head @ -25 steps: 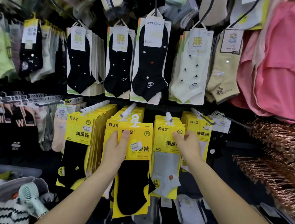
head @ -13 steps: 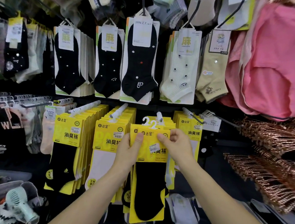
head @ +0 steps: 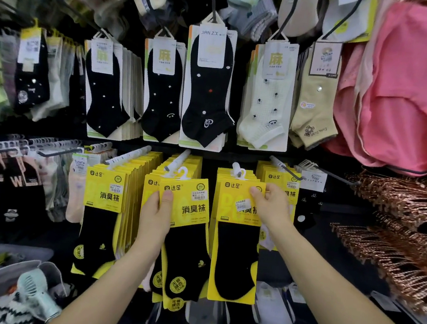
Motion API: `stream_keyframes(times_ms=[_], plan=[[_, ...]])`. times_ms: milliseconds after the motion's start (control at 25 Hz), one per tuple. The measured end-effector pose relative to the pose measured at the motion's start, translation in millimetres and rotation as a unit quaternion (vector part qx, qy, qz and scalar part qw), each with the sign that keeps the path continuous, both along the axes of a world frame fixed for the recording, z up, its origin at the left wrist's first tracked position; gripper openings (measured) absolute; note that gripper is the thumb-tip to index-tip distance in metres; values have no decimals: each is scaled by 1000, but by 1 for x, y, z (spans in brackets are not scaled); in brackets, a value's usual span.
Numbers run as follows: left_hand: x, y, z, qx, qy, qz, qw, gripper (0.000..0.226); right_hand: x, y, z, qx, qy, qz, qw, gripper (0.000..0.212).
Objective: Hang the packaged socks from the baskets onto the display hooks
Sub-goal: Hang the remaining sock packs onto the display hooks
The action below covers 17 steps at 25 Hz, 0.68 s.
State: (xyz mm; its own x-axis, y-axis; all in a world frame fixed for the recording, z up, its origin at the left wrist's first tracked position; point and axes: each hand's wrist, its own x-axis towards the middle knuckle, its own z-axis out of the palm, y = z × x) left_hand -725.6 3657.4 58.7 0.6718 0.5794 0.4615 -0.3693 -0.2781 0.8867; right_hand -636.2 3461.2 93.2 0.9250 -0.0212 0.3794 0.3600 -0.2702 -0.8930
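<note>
— What colour is the middle pack [head: 194, 207]?
— Bright yellow card with black lettering, and a black sock with a small yellow mark. The right pack [head: 234, 257] is the same yellow, its sock plain black.
— And the upper row?
— The dotted socks [head: 105, 96] are black with white specks. The tall sock [head: 206, 94] adds one red dot. The pale sock [head: 266, 109] is cream with small dark motifs.
— Far right?
— A pink garment [head: 414, 91] and copper-coloured hangers [head: 401, 210]. Low left, a mint-green fan [head: 35, 293].
</note>
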Motion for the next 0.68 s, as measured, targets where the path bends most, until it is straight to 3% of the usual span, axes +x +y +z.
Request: stream_keyframes(times_ms=[440, 600, 680], plan=[[1, -10, 0, -3, 12, -24, 1000, 31, 25, 14, -7, -69, -3, -47, 997, 25], [10, -27, 1, -1, 3, -50, 999, 32, 14, 0, -13, -25, -40, -88, 995, 32], [14, -37, 1, 6, -5, -57, 998, 31, 4, -3, -12, -4, -79, -33, 996, 24]])
